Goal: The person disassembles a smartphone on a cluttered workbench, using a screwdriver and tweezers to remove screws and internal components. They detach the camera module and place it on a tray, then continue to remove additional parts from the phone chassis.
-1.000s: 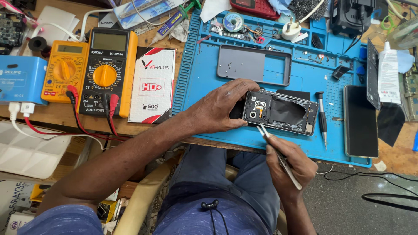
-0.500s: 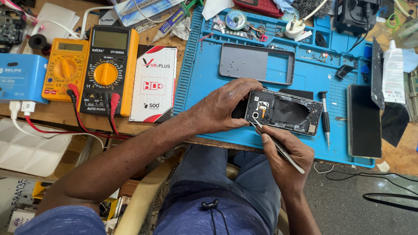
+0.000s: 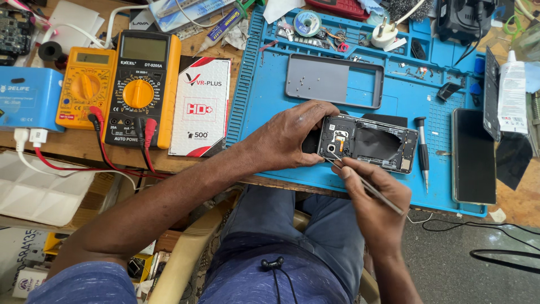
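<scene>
2 multimeters (image 3: 121, 84), a grey phone frame (image 3: 334, 80) and a screwdriver (image 3: 423, 153) lie nearby.

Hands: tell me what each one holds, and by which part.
Left hand grips the opened phone at its left end. Right hand pinches tweezers mid-shaft, tip at the phone's left part.

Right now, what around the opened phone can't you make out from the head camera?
- Head view: the left end of the opened phone is covered by the left hand.
- Head view: where the tip of the tweezers touches inside the phone is too small to tell.
- Head view: the tweezers' rear part is hidden under the right hand.
- Head view: the tiny screws on the grey back cover are too small to count.
</scene>
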